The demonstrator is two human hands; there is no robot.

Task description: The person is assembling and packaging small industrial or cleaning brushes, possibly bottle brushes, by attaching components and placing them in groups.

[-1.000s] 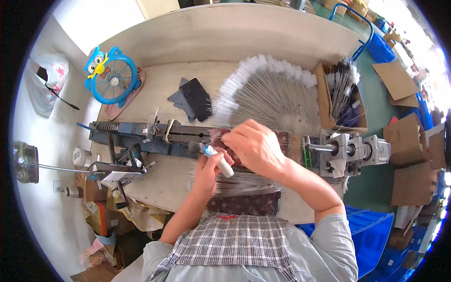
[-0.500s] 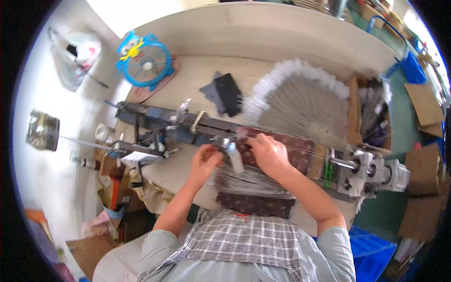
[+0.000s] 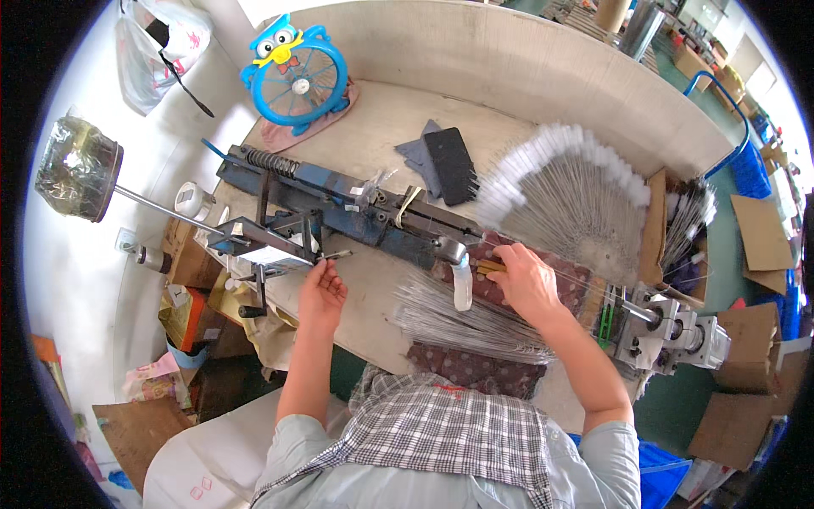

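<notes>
My left hand [image 3: 322,297] is up at the bracket of a blue metal bench machine [image 3: 339,212], fingers curled and thumb and forefinger pinched beside a small metal rod [image 3: 337,254]. Whatever lies in that pinch is too small to make out. My right hand [image 3: 529,284] rests over dotted brown cloth [image 3: 570,280], its fingers closed round a tan, stick-like piece [image 3: 489,266]. Between the hands, a lever with a white-wrapped handle [image 3: 462,287] points toward me. A bundle of thin metal wires [image 3: 466,318] lies on the bench in front of my right hand.
White-tipped wires [image 3: 568,187] fan out behind my right hand, beside a cardboard box [image 3: 657,225]. A black pad [image 3: 450,165] and a blue owl-shaped fan [image 3: 299,85] stand farther back. A motor-like unit [image 3: 674,327] sits at the right end; a lamp-like rod [image 3: 161,208] juts left.
My left hand has moved left, from beside the white-handled lever to the bracket. My right hand stays over the brown cloth, and the tan piece now shows at its fingers. The view has shifted.
</notes>
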